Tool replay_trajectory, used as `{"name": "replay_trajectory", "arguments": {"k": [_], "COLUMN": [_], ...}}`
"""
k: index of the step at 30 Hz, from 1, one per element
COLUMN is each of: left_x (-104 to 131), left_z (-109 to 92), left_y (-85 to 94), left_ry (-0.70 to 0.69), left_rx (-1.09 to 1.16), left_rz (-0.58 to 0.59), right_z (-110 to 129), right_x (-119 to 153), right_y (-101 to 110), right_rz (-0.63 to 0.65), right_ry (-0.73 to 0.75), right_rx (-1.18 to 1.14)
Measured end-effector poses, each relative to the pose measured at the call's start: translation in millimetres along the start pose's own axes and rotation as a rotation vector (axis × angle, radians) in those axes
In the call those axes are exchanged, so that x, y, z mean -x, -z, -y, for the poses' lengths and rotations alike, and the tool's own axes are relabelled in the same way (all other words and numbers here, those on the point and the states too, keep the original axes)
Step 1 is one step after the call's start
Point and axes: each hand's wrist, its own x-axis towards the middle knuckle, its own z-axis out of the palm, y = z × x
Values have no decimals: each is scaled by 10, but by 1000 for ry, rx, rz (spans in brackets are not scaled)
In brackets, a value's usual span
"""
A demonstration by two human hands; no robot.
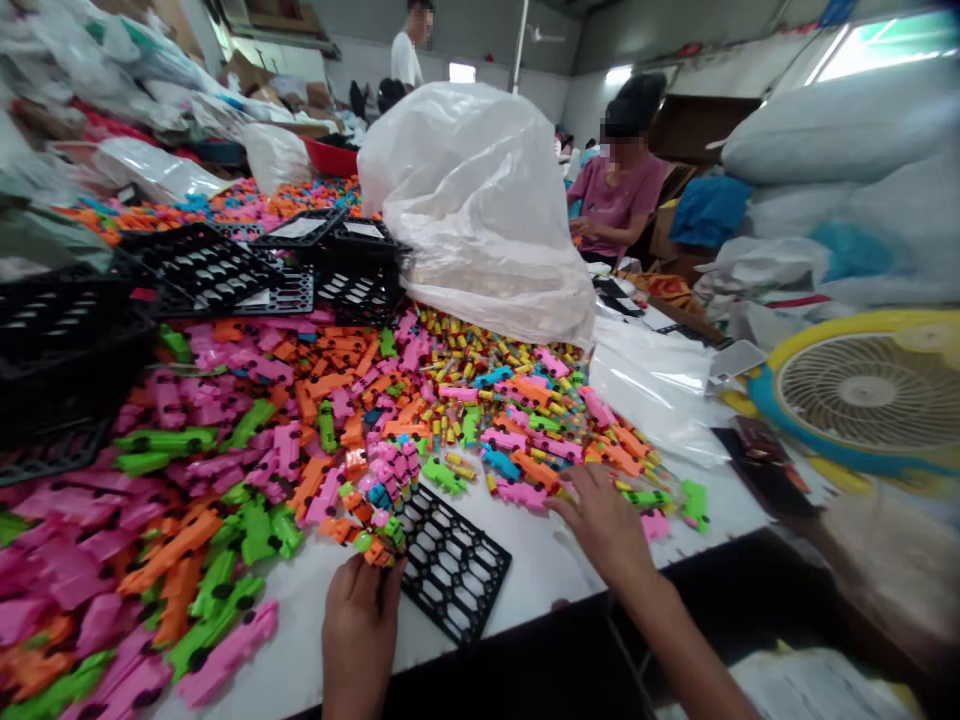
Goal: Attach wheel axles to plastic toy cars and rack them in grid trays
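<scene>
My left hand [360,622] is closed at the left end of a black plastic tray [456,565] with rows of holes. Several small toy cars [394,468], pink, orange, green and blue, are packed together at that end, touching the fingertips; exactly where the fingers grip is partly hidden. Over at the pile's right side, my right hand [606,520] reaches in with thumb and fingers apart. Its fingertips are at a pink toy car [521,495] and an orange toy car [538,470]. Small tubes with yellow and red ends [450,425] lie among the cars behind.
Loose toy cars [202,440] spread over the left of the white table [292,610]. Stacked black trays [202,265] stand at the back left. A big translucent plastic bag [480,210] rises behind the tubes. A yellow-blue fan [862,390] is right; a person in pink [619,200] sits beyond.
</scene>
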Motion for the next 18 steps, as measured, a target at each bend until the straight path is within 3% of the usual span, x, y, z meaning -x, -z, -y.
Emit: {"name": "replay_trajectory", "arguments": {"k": [2,4,6,8,13,18], "left_x": [1,1,11,28,40,43], "left_z": [8,25,29,8,-61,-93], "left_y": [2,-4,-11,-10,7,34], "left_ry": [6,10,-2,-18,1,28], "left_rx": [-19,-44,-41,-23,-7,17], "left_rz": [-11,-24,-31,-43,-37,7], "right_z": [-122,-118,-28,115,632,1070], "right_x": [-63,-115,-140,-133,1,88], "right_y": [120,193,219,183,-216,-724], "right_rz": [136,219,180,163,516,655], "right_ry": [-21,-13,-12,-10,-9,93], "right_rx": [186,231,168,-56,-858,-1137]}}
